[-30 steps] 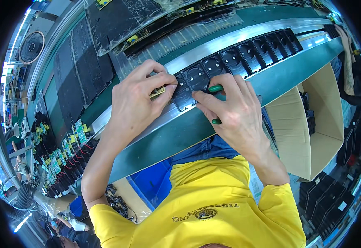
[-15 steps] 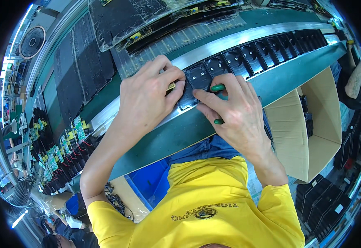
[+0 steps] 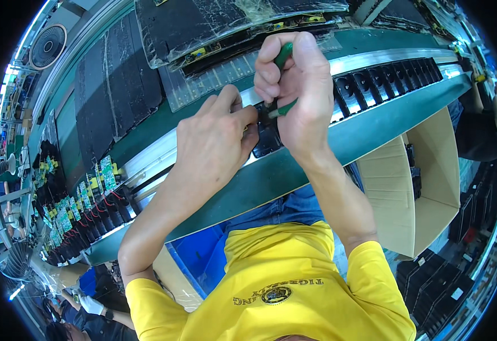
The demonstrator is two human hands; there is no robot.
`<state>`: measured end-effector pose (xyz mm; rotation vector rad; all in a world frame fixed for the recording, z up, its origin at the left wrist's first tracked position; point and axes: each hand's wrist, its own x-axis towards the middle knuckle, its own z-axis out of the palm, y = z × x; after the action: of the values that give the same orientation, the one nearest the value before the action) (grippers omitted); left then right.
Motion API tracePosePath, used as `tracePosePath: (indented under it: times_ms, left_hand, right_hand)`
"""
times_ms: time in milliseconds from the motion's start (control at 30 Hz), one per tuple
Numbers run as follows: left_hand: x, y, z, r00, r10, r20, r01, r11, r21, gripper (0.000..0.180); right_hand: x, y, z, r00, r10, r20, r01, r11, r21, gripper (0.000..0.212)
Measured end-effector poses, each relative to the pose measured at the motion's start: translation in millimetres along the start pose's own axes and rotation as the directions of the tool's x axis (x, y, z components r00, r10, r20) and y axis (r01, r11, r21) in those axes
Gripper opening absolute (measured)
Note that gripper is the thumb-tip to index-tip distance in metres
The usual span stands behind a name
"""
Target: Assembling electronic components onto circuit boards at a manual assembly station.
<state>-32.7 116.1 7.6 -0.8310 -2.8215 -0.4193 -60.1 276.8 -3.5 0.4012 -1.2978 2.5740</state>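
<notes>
My right hand [image 3: 308, 85] is raised over the metal rail with its palm turned up. It grips green-handled pliers [image 3: 283, 55], whose jaws point at the black plastic case [image 3: 268, 143] under my hands. My left hand [image 3: 217, 133] is closed at the left side of that case, thumb and index finger pressed together. What they pinch is mostly hidden. To the right a row of black plastic cases [image 3: 368, 88] runs along the silver rail [image 3: 351, 66].
Wired green circuit boards [image 3: 83, 196] in black cases line the left of the green bench [image 3: 228, 190]. Black sheets [image 3: 117, 85] and wrapped stacks [image 3: 203, 28] lie behind. An open cardboard box [image 3: 390, 193] stands at right, a blue bin [image 3: 200, 256] below. Other people work nearby.
My right hand has lifted and turned palm up with the pliers, moving away from the bench edge. My left hand stays by the case, its fingers slightly shifted.
</notes>
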Motion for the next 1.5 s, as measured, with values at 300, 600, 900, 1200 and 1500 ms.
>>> tracePosePath:
  times_ms: [300, 600, 900, 1200, 1500]
  left_hand:
    - [-1, -10, 7, 0.998, 0.038, -0.042, -0.040, 0.998, -0.047, 0.009]
    - [1, -4, 2, 0.999, -0.005, 0.034, 0.006, 1.000, -0.014, 0.015]
    - [35, -23, -42, 0.962, 0.085, 0.260, -0.056, 0.991, -0.119, 0.021]
    - [26, -5, 20, 0.933, 0.165, -0.321, -0.141, 0.985, 0.095, 0.042]
    - [-81, -58, -12, 0.980, 0.133, -0.150, -0.115, 0.986, 0.123, 0.042]
  right_hand:
    - [6, 14, 18, 0.992, 0.071, -0.105, -0.093, 0.969, -0.229, 0.027]
    - [-1, 2, 13, 0.989, 0.034, -0.142, -0.062, 0.978, -0.199, 0.028]
    - [-59, -66, -18, 0.896, 0.066, 0.438, 0.419, 0.198, -0.886, 0.019]
    - [-81, -52, -27, 0.893, 0.189, 0.409, 0.431, -0.092, -0.898, 0.013]
    - [-89, -80, -34, 0.952, 0.016, 0.307, 0.305, 0.077, -0.949, 0.034]
